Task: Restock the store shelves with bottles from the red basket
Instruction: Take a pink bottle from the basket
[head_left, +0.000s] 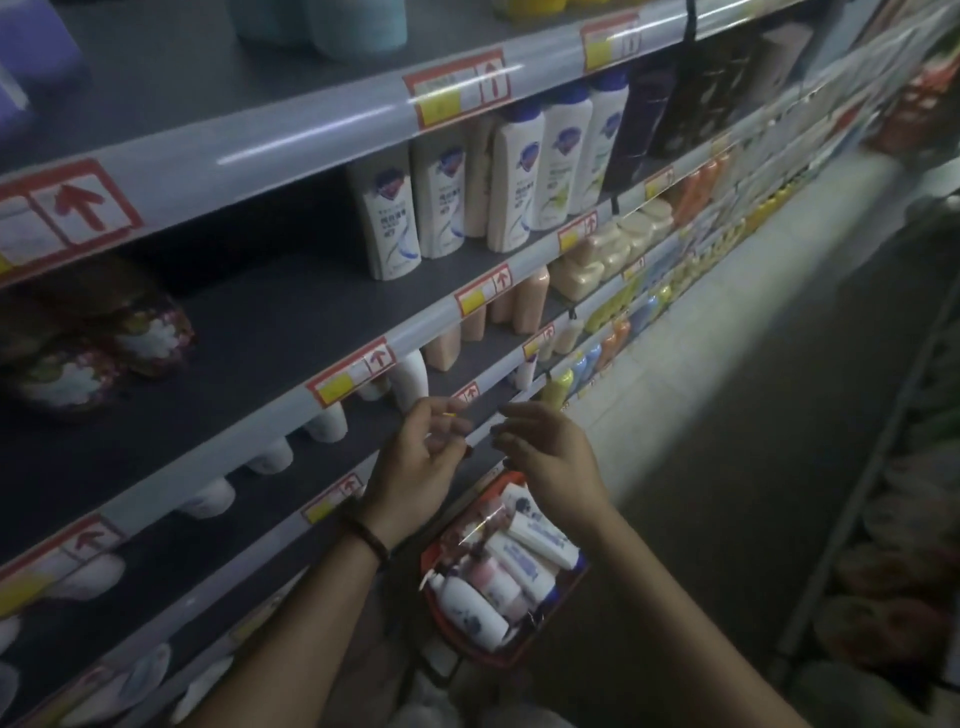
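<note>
Both hands are up in front of the grey metal shelf edge (363, 395), neither holding a bottle. Left hand (421, 457) has fingers loosely curled, thumb and forefinger pinched near something small and yellowish, too blurred to identify. Right hand (545, 457) is loosely curled, palm down, empty as far as can be seen.

The red plastic basket (511, 657) sits on the floor directly below the hands, close against the shelving. It is packed with white plastic bottles with blue caps (540, 538) lying on their sides, plus some pinkish ones.

Judgement: the step is between placements, next pick pending. Basket looks nearly full, so the task is early.

Open slot: the dark grey shelf board (291, 332), bare across its middle. Matching upright white body-wash bottles with blue shield logos (389, 208) stand at its right end.

Doing it well:
- Take the top bottle by its body, not the cap; the lower ones are wedged.
- Stand it upright, label out, just beside the existing row.
- Fill rightward-to-left to keep the facing continuous.
- Low light and blur: check the label before shelving.
</note>
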